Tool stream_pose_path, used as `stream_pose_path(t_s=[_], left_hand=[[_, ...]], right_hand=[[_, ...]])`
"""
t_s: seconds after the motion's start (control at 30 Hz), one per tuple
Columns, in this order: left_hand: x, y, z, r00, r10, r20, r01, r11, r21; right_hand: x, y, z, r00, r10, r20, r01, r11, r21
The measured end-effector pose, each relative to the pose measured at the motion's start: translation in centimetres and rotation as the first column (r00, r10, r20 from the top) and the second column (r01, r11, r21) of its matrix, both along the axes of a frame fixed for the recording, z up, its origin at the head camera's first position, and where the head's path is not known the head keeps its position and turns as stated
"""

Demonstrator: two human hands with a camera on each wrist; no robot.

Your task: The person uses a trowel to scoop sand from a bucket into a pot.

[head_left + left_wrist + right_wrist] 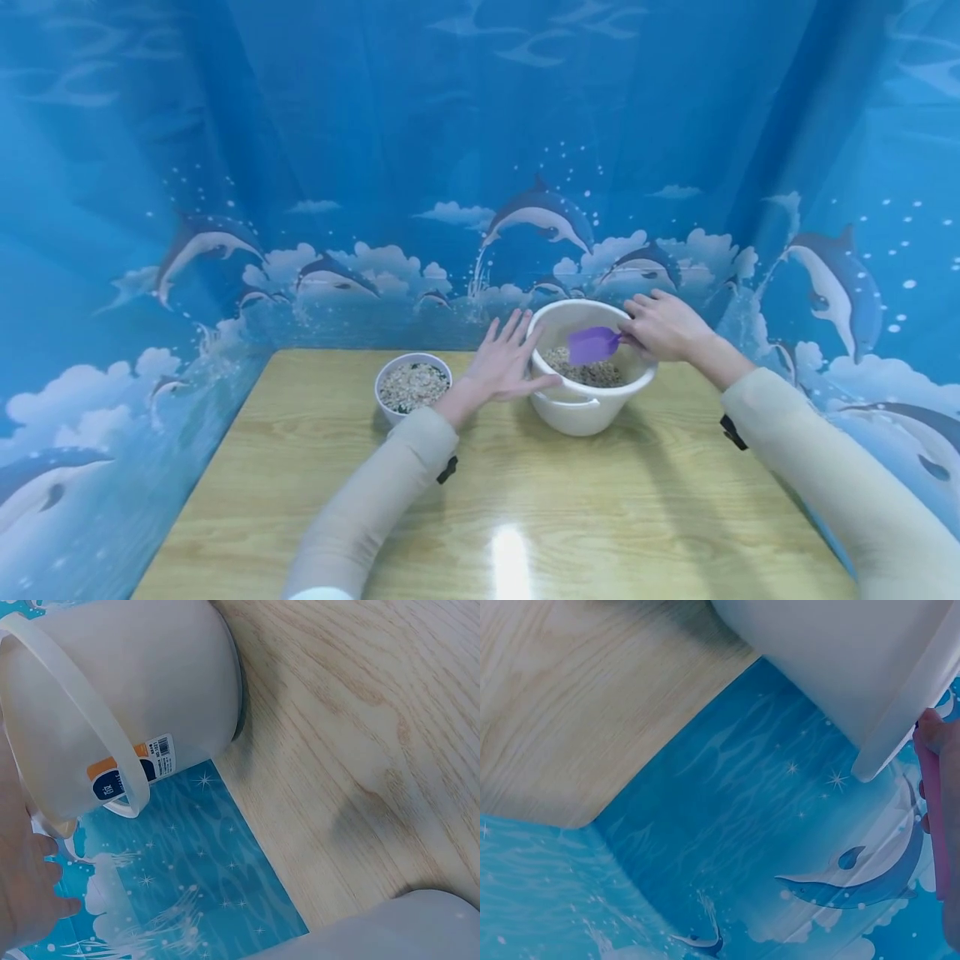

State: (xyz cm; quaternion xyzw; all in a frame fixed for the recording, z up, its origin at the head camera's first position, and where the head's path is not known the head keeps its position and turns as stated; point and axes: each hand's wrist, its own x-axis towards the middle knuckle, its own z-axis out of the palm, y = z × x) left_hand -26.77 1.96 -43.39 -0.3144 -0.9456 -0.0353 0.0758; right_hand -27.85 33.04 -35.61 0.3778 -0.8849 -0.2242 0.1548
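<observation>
A white bucket [577, 417] stands upright toward the back right of the table, with brownish grain-like bits [585, 367] inside. My right hand [667, 325] grips a small purple scoop [592, 345] by its handle, the blade over the bits within the bucket's mouth. In the right wrist view the handle [932, 817] looks pinkish. Fingers spread and fairly straight, my left hand [502, 362] lies against the bucket's left rim. The left wrist view has the bucket's side [172, 667] with a label. Left of that hand sits a white bowl [388, 412] heaped with pale flakes or grains.
A wood-grain table [465, 517] carries the bucket and bowl. Blue curtains [360, 125] printed with dolphins hang close behind it and along both sides. The bucket's carrying handle [570, 403] hangs down its front.
</observation>
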Motion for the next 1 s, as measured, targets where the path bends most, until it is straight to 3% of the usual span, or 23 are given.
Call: stream_pose_path(t_s=[0.43,1.0], left_hand=[[-0.2,0.1,0.1,1.0,0.0,-0.015,-0.001,1.0,-0.021],[-0.1,0.2,0.2,1.0,0.009,-0.003,-0.009,1.0,-0.027]], right_hand=[[-2.1,-0.1,0.8,0.999,0.003,0.048,-0.008,0.995,0.104],[-3.9,-0.1,0.3,0.998,0.012,0.055,-0.022,0.982,0.189]])
